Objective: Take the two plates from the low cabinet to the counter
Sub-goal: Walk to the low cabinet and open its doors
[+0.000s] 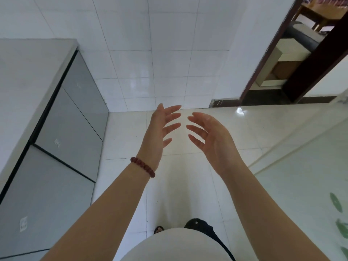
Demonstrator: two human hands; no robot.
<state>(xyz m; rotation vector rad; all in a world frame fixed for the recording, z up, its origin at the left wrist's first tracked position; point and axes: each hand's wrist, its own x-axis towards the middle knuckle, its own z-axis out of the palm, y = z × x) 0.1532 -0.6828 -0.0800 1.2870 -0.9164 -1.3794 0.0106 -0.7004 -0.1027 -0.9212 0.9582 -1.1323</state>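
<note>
My left hand (160, 129) and my right hand (211, 140) are raised side by side over the floor, palms turned toward each other, fingers spread and holding nothing. A red bead bracelet circles my left wrist. The grey counter (28, 76) runs along the left edge. Below it the low cabinet (71, 125) shows grey doors, all closed. No plates are in view.
A white tiled wall (160, 53) stands ahead. A dark-framed doorway (293, 68) opens at the upper right, with furniture beyond it. A glass panel (310, 176) with green marks lines the right side. Glossy floor tiles (178, 185) lie underfoot.
</note>
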